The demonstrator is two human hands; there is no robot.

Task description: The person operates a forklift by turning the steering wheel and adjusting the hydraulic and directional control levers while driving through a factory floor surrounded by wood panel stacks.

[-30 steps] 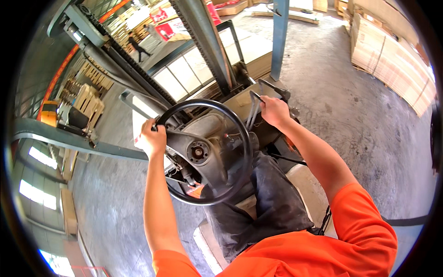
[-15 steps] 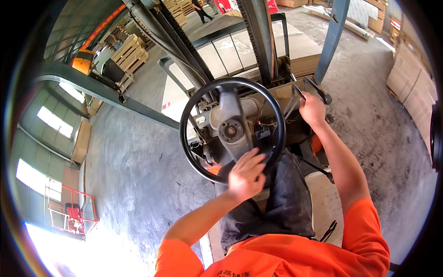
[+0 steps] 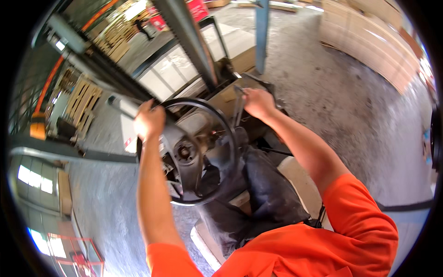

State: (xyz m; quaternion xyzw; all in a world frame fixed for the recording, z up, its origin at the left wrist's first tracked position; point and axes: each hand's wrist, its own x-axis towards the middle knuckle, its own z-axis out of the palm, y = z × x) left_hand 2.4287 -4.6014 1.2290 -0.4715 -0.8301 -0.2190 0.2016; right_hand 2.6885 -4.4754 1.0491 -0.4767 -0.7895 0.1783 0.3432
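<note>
My left hand (image 3: 150,121) is closed around the upper left rim of a black steering wheel (image 3: 185,152) with a grey spoke and round hub. My right hand (image 3: 259,102) is closed on the top of a thin control lever (image 3: 237,110), right of the wheel and beyond it. Its palm hides the lever's end. Both arms reach forward from orange sleeves. Below the wheel are my legs in dark trousers (image 3: 270,189), on the seat of a forklift.
Past the wheel rises the forklift mast (image 3: 187,39), with a load of pale flat sheets (image 3: 159,76) beyond it. A large wrapped board stack (image 3: 369,44) stands at the right. Wooden pallets (image 3: 83,101) are piled at the left. A person in dark clothes (image 3: 143,28) is far ahead.
My left hand has moved from the wheel's lower part to its upper left rim and closed there. My right hand stays on the lever. The view has swung right, bringing the board stack nearer the middle.
</note>
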